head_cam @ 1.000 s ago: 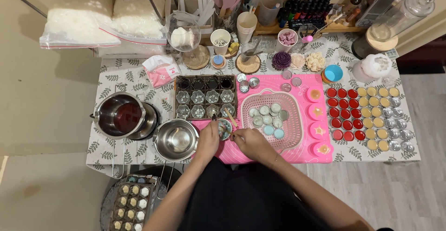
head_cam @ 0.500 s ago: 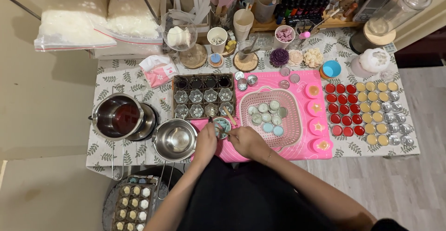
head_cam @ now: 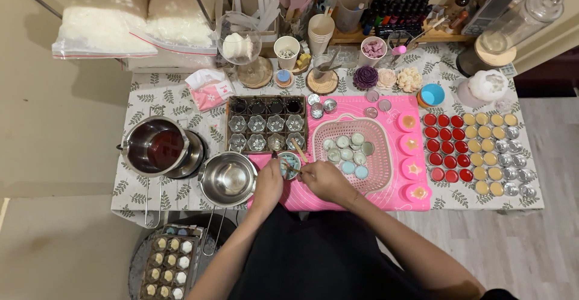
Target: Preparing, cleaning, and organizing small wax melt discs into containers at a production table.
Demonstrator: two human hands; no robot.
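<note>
My left hand grips a small round tin with pale blue filling, held just above the pink mat near the table's front edge. My right hand pinches a thin wooden stick whose lower end is in the tin. Both hands sit close together between the steel bowl and the pink basket, which holds several small round tins with pale green and blue filling.
A dark tray of flower-shaped moulds lies behind my hands. A steel pot stands at the left. Rows of red and yellow filled tins cover the right side. Jars, cups and bottles crowd the back. A tray of moulds sits below the table.
My hands have stayed over the tin with only slight shifts; the stick now angles up toward the mould tray. The camera view has moved a little.
</note>
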